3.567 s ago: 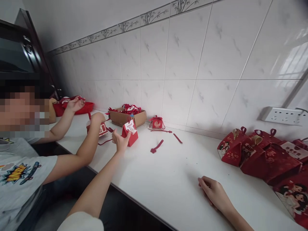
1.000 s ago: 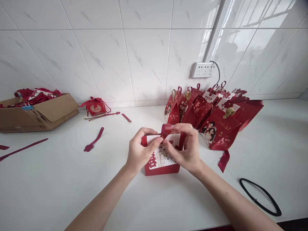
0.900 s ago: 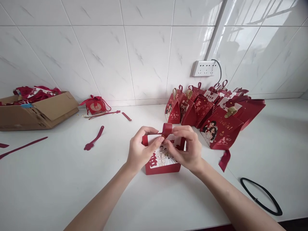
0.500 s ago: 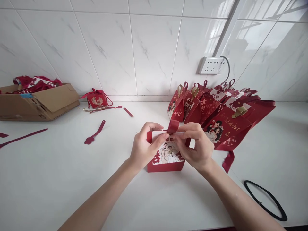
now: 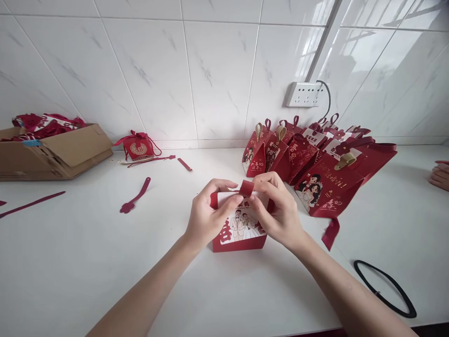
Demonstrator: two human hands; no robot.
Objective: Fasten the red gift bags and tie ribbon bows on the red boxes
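A red gift box (image 5: 242, 245) with a white card (image 5: 242, 227) showing a cartoon bridal couple stands upright before me. My left hand (image 5: 210, 213) grips its top edge from the left, thumb on the card's upper part and fingers behind. On the other side my right hand (image 5: 278, 210) pinches the top edge near a dark red ribbon loop (image 5: 247, 187). The loop rises between the two thumbs; its lower end is hidden by my fingers.
Several finished red gift boxes (image 5: 301, 159) crowd the back right. A cardboard box (image 5: 59, 154) of red pieces and a small red pouch (image 5: 139, 147) stand at left, near a loose strap (image 5: 136, 196). A black band (image 5: 384, 288) lies at right. Another person's hand (image 5: 440, 175) shows at the right edge.
My right hand has shifted inward and slightly up around the ribbon loop, which now sits lower and is folded over. Another person's hand has appeared at the right edge. The view has turned slightly.
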